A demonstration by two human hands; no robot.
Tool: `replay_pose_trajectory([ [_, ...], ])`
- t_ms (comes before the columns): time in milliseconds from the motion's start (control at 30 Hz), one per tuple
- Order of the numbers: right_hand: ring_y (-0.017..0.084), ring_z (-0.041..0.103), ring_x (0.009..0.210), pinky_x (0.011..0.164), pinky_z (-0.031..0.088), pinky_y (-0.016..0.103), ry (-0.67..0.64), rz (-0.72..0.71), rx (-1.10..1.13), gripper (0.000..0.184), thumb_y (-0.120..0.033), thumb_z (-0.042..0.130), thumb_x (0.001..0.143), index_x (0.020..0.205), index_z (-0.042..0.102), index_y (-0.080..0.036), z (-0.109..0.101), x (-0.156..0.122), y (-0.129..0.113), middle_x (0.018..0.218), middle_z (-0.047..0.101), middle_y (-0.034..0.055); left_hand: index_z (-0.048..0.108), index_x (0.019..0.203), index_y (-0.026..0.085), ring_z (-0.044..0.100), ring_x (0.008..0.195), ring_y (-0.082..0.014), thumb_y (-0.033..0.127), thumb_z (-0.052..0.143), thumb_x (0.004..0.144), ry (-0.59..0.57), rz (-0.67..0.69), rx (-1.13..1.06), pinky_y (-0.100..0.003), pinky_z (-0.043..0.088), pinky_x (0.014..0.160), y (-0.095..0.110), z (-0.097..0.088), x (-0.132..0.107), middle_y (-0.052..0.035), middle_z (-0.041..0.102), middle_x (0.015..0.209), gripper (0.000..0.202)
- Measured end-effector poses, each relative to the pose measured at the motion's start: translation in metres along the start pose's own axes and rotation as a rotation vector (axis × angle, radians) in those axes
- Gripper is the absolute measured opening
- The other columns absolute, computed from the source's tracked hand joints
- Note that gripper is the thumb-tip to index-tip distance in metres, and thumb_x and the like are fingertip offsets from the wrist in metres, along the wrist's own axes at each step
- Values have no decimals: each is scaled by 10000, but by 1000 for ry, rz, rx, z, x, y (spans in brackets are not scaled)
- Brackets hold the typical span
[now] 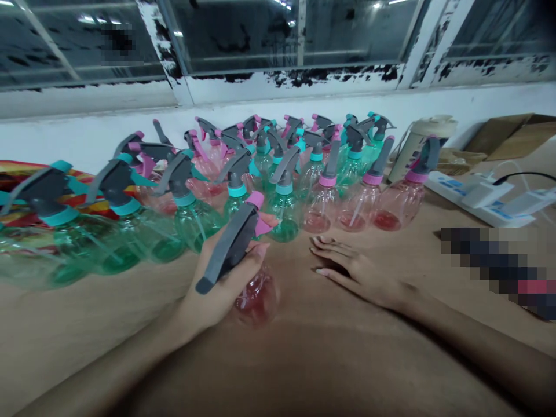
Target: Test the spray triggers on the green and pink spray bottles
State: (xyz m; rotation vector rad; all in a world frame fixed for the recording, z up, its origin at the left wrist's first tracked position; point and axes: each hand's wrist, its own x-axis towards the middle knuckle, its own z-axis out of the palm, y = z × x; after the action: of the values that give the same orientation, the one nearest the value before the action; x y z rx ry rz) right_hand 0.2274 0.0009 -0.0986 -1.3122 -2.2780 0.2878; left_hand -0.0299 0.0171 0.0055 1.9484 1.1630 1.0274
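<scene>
My left hand [217, 289] is wrapped round the neck of a pink spray bottle [256, 298] with a grey trigger head [228, 246] and a pink nozzle, holding it upright on the brown table [304, 359]. My right hand [347, 266] lies flat on the table just right of that bottle, fingers stretched out and empty. Behind both hands stand several finished spray bottles, green ones [195, 217] with teal collars to the left and pink ones [397, 200] to the right.
A white power strip [478, 200] with plugs and cables lies at the right, behind it a beige container [419, 142] and cardboard boxes [512, 133]. A striped cloth [21, 174] sits at the far left. A white wall and windows close off the back.
</scene>
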Motion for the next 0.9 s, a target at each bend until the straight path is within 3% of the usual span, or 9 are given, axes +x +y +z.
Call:
replay_pose_trajectory([
  [167, 213, 366, 1318, 1102, 302, 450, -15, 7, -26, 478, -438, 437, 915, 1337, 459, -215, 1, 0, 1, 1409, 453, 54, 576, 1070, 272, 535, 561, -152, 319, 536, 788, -54, 31, -7, -266, 441, 534, 1, -1, 1, 32, 562, 645, 288],
  [367, 223, 374, 1313, 1095, 305, 475, 5, 3, -9, 465, -425, 451, 911, 1340, 454, -243, 2, -1, 2, 1412, 448, 49, 597, 937, 260, 510, 510, -154, 355, 529, 786, -25, 39, 59, -272, 416, 481, 2, -1, 1, 38, 522, 577, 191],
  [567, 227, 369, 1316, 1088, 317, 480, 20, -4, 6, 460, -421, 461, 907, 1340, 452, -266, 4, -2, 3, 1416, 442, 36, 564, 862, 250, 603, 784, -179, 296, 518, 823, -40, 134, 41, -291, 486, 705, 0, -4, 0, -1, 637, 859, 76],
  [733, 235, 366, 1318, 1093, 304, 491, 22, 13, 15, 468, -431, 469, 900, 1342, 449, -281, 3, -3, 3, 1413, 447, 27, 556, 835, 249, 523, 526, -136, 311, 507, 832, -33, 79, 35, -267, 435, 518, -3, -5, -3, 38, 547, 614, 80],
  [900, 236, 341, 1331, 1100, 294, 486, -3, 26, 21, 472, -431, 464, 902, 1347, 444, -275, 2, -3, 3, 1427, 427, 23, 574, 809, 251, 535, 536, -155, 328, 527, 801, 3, 82, 107, -272, 418, 486, 1, -5, -3, 32, 553, 600, 91],
])
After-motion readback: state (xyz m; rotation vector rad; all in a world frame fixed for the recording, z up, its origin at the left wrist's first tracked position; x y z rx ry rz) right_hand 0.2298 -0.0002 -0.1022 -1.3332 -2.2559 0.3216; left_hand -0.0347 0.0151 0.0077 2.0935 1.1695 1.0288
